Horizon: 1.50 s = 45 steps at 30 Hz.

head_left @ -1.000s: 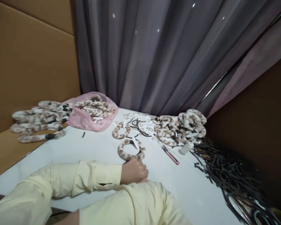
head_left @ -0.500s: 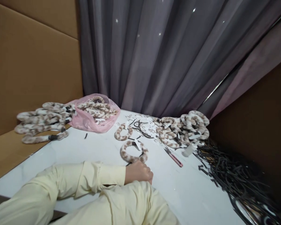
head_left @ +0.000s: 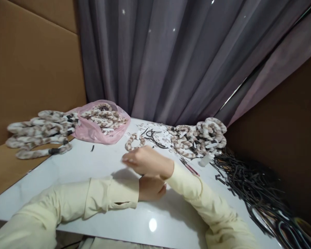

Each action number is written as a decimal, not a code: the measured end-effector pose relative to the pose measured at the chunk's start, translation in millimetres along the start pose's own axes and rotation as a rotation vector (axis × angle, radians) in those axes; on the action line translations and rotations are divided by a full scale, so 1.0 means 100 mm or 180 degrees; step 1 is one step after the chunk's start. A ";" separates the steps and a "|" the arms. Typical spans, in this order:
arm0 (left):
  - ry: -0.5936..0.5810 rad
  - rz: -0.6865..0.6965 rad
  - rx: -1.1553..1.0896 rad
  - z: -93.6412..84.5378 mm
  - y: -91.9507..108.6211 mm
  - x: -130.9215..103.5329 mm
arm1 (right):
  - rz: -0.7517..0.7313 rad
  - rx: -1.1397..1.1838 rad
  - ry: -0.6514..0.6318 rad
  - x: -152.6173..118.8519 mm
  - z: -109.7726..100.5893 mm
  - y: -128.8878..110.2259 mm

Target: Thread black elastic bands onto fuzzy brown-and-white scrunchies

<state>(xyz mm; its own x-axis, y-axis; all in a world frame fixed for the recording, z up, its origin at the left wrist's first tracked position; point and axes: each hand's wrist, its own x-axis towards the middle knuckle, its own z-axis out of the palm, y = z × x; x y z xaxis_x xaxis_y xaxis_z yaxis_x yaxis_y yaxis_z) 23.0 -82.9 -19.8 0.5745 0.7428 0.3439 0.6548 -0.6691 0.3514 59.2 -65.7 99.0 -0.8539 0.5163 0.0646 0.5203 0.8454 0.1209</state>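
My left hand (head_left: pixel 151 188) is closed low over the white table (head_left: pixel 101 169), partly under my right hand, and whatever its fingers hold is hidden. My right hand (head_left: pixel 147 160) crosses above it, its fingers curled together and pointing left, slightly blurred. What it may grip does not show. Just beyond it lies a brown-and-white fuzzy ring (head_left: pixel 130 142) with a white tag. Black cords (head_left: pixel 155 138) and small metal rings are scattered behind. To the right are pink-handled pliers (head_left: pixel 189 167) and a small translucent bottle (head_left: pixel 206 159).
Fuzzy rings (head_left: pixel 38 138) lie on cardboard at left, beside a pink bag (head_left: pixel 90 133) holding more. Another pile of fuzzy rings (head_left: pixel 212 133) sits back right. A tangle of black cords (head_left: pixel 254 190) covers the right side. Cardboard walls and a grey curtain enclose the table.
My right hand has come into view and reached left across my left hand. The nearer fuzzy ring, seen before beside my left hand, is now out of sight. The view has shifted slightly.
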 end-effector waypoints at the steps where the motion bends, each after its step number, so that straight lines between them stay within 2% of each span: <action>1: -0.0076 0.0300 0.0092 -0.02 0.00 -0.01 | 0.0392 -0.0145 -0.0010 0.01 0.07 0.20; 3: -0.0203 0.0775 0.0291 -0.05 0.00 -0.03 | 0.0946 -0.0342 -0.0008 0.03 0.24 0.59; 6: -0.0281 0.0982 0.0432 -0.08 0.00 -0.03 | 0.1437 -0.0535 -0.0022 0.06 0.46 0.98; 9: -0.0237 0.0914 0.0438 -0.09 0.01 -0.04 | 0.1513 -0.0560 -0.0175 0.10 0.61 1.15; 13: -0.0098 0.0631 0.0611 -0.10 0.02 -0.03 | 0.1363 -0.0482 -0.0469 0.14 0.68 1.20; 17: -0.0087 0.0355 0.0813 -0.14 -0.07 0.08 | 0.1196 -0.0473 -0.0526 0.03 0.56 1.10; 19: -0.0221 0.0088 0.0543 -0.15 -0.15 0.15 | 0.1161 -0.0512 -0.0506 -0.11 0.42 0.97; 21: -0.0431 -0.0188 0.0063 -0.15 -0.25 0.21 | 0.1181 -0.0575 -0.0498 -0.29 0.24 0.78; 23: -0.0562 -0.0230 -0.0220 -0.15 -0.34 0.27 | 0.1185 -0.0601 -0.0550 -0.48 0.08 0.54; 26: -0.0652 -0.0197 -0.0609 -0.18 -0.46 0.34 | 0.0796 -0.0289 -0.0980 -0.70 -0.02 0.17; 29: -0.0802 -0.0269 -0.1251 -0.23 -0.58 0.41 | 0.0285 -0.0185 -0.1079 -0.76 0.14 -0.08; 31: -0.0963 -0.0360 -0.1779 -0.27 -0.67 0.46 | 0.0050 -0.0314 -0.0823 -0.70 0.34 -0.16; 34: -0.1050 -0.0493 -0.2515 -0.30 -0.80 0.52 | 0.0067 -0.0617 -0.0479 -0.56 0.59 -0.19; 36: -0.1017 -0.0574 -0.2906 -0.31 -0.86 0.54 | 0.0153 -0.0675 -0.0439 -0.50 0.67 -0.19; 39: -0.1026 -0.0664 -0.3356 -0.32 -0.91 0.54 | 0.0321 -0.0605 -0.0629 -0.49 0.65 -0.17; 45: -0.1319 -0.0754 -0.3964 -0.30 -0.96 0.53 | 0.0881 -0.0586 -0.1246 -0.56 0.49 0.02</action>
<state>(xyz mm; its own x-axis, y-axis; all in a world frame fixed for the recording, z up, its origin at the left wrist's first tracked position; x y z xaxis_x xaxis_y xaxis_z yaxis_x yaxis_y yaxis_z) -23.7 20.1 -8.5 0.7611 0.6470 -0.0459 0.0037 0.0664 0.9978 108.8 -86.1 47.3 -0.5990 0.7598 -0.2526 0.6864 0.6497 0.3266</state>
